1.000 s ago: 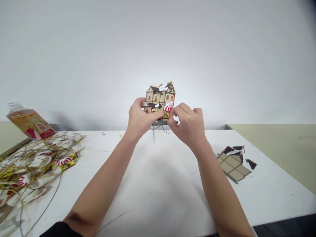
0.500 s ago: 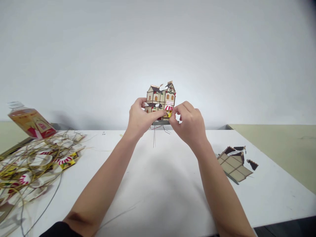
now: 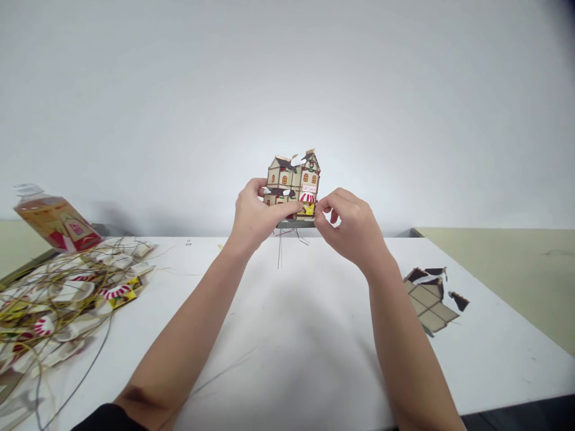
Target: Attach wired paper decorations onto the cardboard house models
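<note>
A small model house [image 3: 284, 175] with a dark, snowy roof and a gift shop sign is held up above the table's far edge. My left hand [image 3: 256, 214] grips it from the left, thumb across the front. Below the sign are a red-and-white striped awning [image 3: 307, 197] and a yellow piece [image 3: 309, 209]. My right hand [image 3: 348, 221] is at the house's lower right corner, thumb and forefinger curled close together; whether anything is pinched between them is too small to tell. Thin dark wires [image 3: 280, 248] hang from under the house.
On the left of the white table [image 3: 287, 359] lies a tangled heap of wires and small parts [image 3: 76, 299], with a bottle of reddish-yellow liquid [image 3: 60, 222] behind it. Another model house [image 3: 431, 302] lies tilted at the right, partly behind my right forearm.
My right hand has shifted slightly right, from the front of the yellow piece to the house's corner, uncovering more of that piece. My left hand and the house have barely moved.
</note>
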The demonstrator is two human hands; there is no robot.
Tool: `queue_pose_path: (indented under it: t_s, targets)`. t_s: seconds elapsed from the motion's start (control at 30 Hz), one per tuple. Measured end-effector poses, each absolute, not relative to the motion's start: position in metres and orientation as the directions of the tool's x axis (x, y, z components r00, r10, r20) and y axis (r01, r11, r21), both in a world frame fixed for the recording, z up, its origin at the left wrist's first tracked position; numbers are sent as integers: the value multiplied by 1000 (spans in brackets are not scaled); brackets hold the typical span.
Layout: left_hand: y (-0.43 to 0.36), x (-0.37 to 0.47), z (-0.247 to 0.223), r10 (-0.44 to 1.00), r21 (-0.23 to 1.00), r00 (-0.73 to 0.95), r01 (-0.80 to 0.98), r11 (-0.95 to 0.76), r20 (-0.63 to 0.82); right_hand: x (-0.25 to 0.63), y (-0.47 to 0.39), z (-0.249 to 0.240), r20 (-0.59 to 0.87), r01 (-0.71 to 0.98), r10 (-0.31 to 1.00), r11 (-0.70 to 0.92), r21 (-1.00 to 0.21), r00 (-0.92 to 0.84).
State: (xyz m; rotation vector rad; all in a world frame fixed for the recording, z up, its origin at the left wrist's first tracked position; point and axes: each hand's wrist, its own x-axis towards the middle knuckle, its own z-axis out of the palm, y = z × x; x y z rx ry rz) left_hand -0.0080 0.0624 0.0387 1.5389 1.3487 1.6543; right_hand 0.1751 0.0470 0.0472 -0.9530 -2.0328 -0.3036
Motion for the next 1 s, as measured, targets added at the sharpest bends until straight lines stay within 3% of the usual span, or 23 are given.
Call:
queue_pose_path:
  t_s: [0.43,0.67,0.87,1.0]
  targets:
    - [57,-4,42,874,891,-228,262,-370,430,177,48,46,784,582,501,781,-226,-367]
    - [54,-2,44,866,879,-233,306,-366,442,172,51,42,778,610,525,756,-239,-346]
    - [54,-2,43,851,863,-241,334,-379,466,171,51,43,770,673,532,715,-186,-352]
    - [55,-1,42,850,866,-242,320,-386,468,170,49,44,768,733,506,677,-72,-393]
